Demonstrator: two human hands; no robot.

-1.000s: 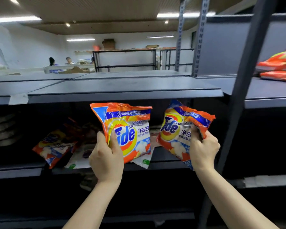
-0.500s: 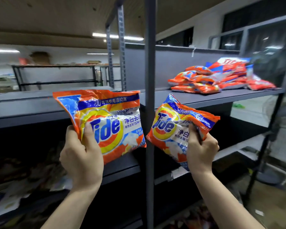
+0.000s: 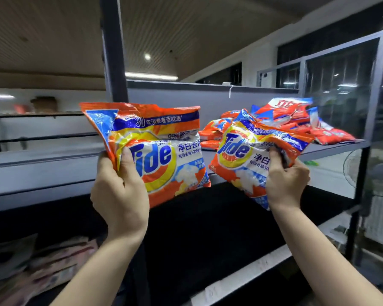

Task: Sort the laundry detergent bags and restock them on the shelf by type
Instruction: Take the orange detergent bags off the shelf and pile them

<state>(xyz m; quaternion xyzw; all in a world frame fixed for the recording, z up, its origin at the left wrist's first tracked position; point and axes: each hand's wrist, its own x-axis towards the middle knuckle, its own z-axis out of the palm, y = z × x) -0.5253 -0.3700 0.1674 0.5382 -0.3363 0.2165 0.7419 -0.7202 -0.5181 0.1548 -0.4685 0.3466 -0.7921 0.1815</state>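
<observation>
Behind the shelf post (image 3: 114,51), each hand grips a Tide bag, covering the blurred pile (image 3: 296,124).

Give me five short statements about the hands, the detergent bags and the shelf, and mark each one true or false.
1. The left hand grips a Tide bag. True.
2. The right hand is empty. False: it grips a smaller Tide bag.
3. A pile of orange detergent bags lies on the upper shelf. True.
4. Both held bags rest on the shelf. False: both are held in the air.
5. The held bags are green. False: orange, blue and yellow.
</observation>
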